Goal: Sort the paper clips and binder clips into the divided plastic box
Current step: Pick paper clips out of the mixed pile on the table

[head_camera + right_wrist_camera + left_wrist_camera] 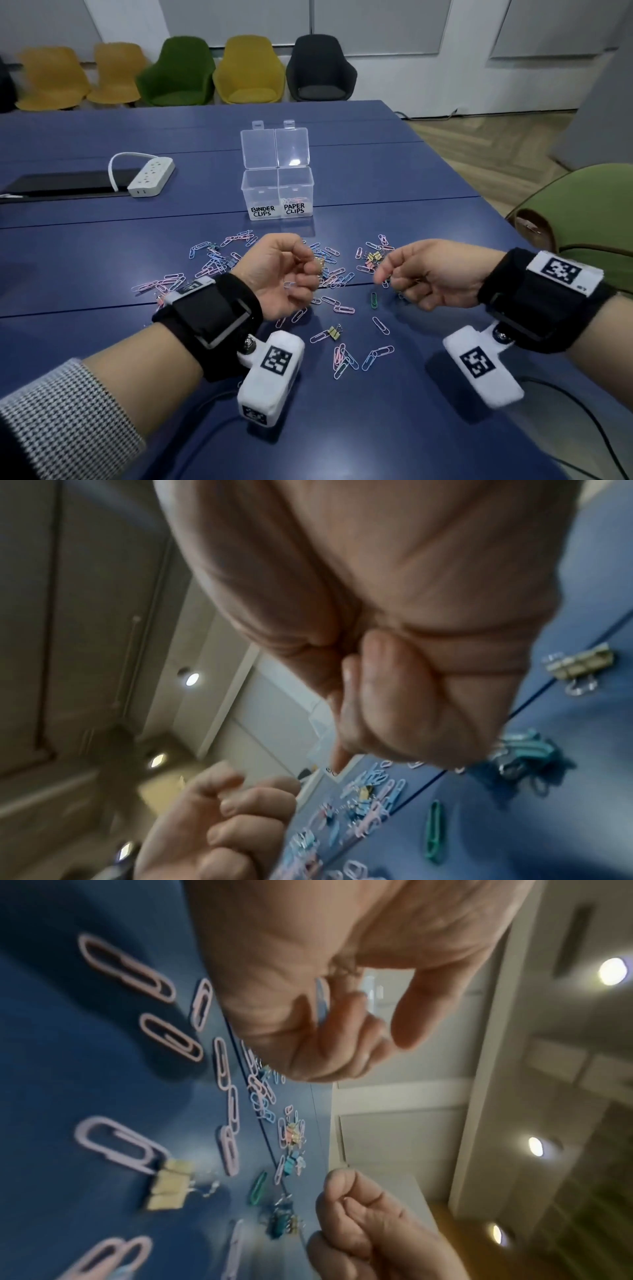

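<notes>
- Head view: both hands hover over the scattered pile of clips on the blue table (102,260). The left hand (281,274) is curled, thumb against fingertips, with something small and goldish at the tips. It looks like a binder clip, but it's too small to be sure. The right hand (431,270) is curled too, fingertips pointing toward the left hand. Whether it holds anything I can't tell from here.
- The divided plastic box (277,192) sits straight ahead, past the pile, lid flipped up. The left compartment is labelled BINDER CLIPS and the right one PAPER CLIPS, with a few paper clips already in the right one. The left hand is the nearer one to the binder side, so my guess is a forward reach from that hand is what counts next.
- Left wrist view: the left hand's fingers (346,1031) are bent in with a pale blue paper clip (322,999) tucked between them, its long axis running along the fingers. Below on the table, a pair of yellow binder clips (171,1185) lies touching a pink paper clip (116,1142).
- Right wrist view: the right hand's fingers (404,696) are folded tight into the palm. Nothing shows inside, so I can't say if it's holding anything. A green paper clip (434,831) lies loose just beside it, with its long axis roughly in line with the hand.
</notes>
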`<state>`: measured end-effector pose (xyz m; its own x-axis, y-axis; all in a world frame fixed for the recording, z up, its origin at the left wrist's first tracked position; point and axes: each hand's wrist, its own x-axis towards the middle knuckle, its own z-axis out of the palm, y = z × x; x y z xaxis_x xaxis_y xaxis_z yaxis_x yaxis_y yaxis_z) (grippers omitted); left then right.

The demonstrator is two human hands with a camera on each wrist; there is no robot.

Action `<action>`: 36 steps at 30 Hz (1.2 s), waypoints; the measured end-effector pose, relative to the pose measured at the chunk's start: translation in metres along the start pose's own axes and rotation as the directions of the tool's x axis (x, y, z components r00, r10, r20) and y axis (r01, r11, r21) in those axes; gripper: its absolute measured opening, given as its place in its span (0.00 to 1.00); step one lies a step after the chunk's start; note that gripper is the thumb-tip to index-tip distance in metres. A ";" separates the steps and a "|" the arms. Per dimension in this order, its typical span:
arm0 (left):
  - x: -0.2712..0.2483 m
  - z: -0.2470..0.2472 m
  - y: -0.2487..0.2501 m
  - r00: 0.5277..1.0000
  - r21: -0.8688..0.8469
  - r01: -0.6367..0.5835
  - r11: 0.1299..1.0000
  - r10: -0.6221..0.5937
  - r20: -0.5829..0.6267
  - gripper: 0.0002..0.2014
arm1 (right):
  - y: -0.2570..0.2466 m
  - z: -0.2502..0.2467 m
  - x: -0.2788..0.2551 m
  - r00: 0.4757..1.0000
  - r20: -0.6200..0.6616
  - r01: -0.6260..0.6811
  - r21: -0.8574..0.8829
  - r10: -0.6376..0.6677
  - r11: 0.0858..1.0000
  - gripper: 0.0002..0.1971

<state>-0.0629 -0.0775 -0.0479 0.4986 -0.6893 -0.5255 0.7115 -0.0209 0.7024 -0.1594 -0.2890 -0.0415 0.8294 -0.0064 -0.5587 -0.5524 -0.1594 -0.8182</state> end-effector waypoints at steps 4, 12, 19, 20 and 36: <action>-0.002 0.001 -0.003 0.997 0.313 0.078 0.947 -0.072 -0.031 0.21 | -0.005 0.013 -0.011 0.995 -0.065 0.018 -0.584 -0.070 0.812 0.14; -0.019 0.002 -0.009 0.990 0.997 0.071 -0.018 0.120 -0.069 0.18 | 0.005 0.047 -0.015 0.994 -0.005 0.021 -0.970 -0.105 0.243 0.27; -0.015 0.014 -0.023 0.987 0.936 0.050 -0.349 0.159 0.007 0.10 | 0.000 0.059 -0.002 0.979 0.095 0.127 -0.977 -0.182 0.173 0.05; -0.013 0.014 -0.023 0.989 0.935 0.040 -0.351 0.146 0.012 0.08 | 0.000 0.059 -0.001 0.979 0.105 0.135 -0.976 -0.177 0.169 0.05; -0.025 -0.008 -0.003 1.000 -0.026 -0.008 1.000 0.008 0.007 0.10 | 0.014 0.016 -0.005 0.993 -0.019 0.119 0.359 -0.120 0.926 0.13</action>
<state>-0.0739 -0.0546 -0.0411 0.5011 -0.6942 -0.5167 0.7200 0.0031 0.6940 -0.1722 -0.2758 -0.0525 0.8912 -0.0062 -0.4536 -0.4427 0.2057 -0.8727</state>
